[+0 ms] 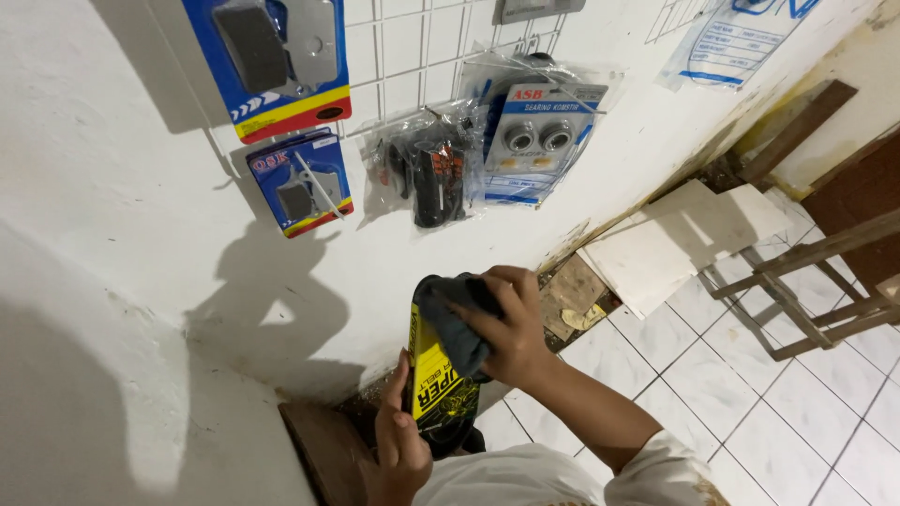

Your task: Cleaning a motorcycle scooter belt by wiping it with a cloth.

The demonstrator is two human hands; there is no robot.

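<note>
- White wall (112, 187) with wire rack (412, 56) of packaged parts, tiled floor (750, 375) below.
- Yellow-black belt package (437, 394) upright, centre frame, just off the wall.
- Right hand (511, 328) presses dark cloth (455, 323) onto package top.
- Left hand (398, 445) grips package's lower edge.

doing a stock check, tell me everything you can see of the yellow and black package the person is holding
The yellow and black package is a flat, glossy sleeve, held roughly upright and tilted slightly, close to the white wall. Its face is yellow with black print and a black lower part. The left hand grips its lower edge from below. The right hand presses a dark grey cloth over its top end, hiding that part. Its contents cannot be seen.
</note>
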